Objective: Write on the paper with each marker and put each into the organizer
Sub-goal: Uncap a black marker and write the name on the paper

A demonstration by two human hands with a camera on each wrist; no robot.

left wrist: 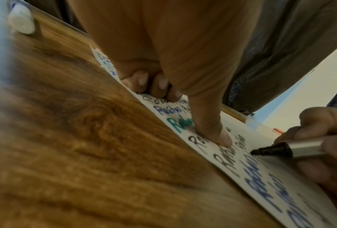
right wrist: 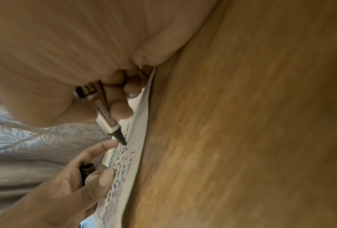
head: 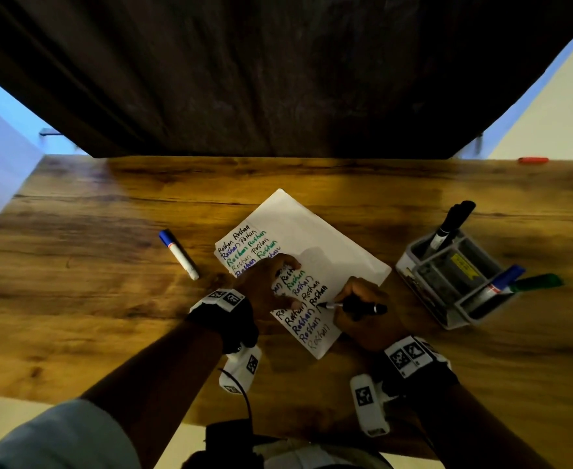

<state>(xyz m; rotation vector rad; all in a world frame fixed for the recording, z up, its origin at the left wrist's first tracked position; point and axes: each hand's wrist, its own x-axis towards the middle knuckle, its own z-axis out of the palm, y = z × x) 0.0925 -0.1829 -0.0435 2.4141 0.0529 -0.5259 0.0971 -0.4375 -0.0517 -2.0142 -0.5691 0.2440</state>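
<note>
A white paper [head: 315, 228] covered with lines of handwriting lies at an angle on the wooden table [head: 109, 265]. My right hand [head: 342, 304] grips an uncapped black marker [head: 362, 308], and its tip touches the paper [left wrist: 261, 177] beside a black word. In the right wrist view the marker [right wrist: 105, 114] slants down to the sheet. My left hand [head: 286, 286] holds the sheet down with its thumb [left wrist: 212, 131], while its curled fingers hold the black marker cap [right wrist: 86, 169]. The grey organizer [head: 410, 265] stands to the right of the paper.
A capped blue marker [head: 178, 253] lies on the table left of the paper. In the organizer stand black markers [head: 450, 221], a blue one [head: 503, 284] and a green one [head: 537, 282]. A small red object [head: 532, 160] lies at the far right edge. A dark curtain hangs behind the table.
</note>
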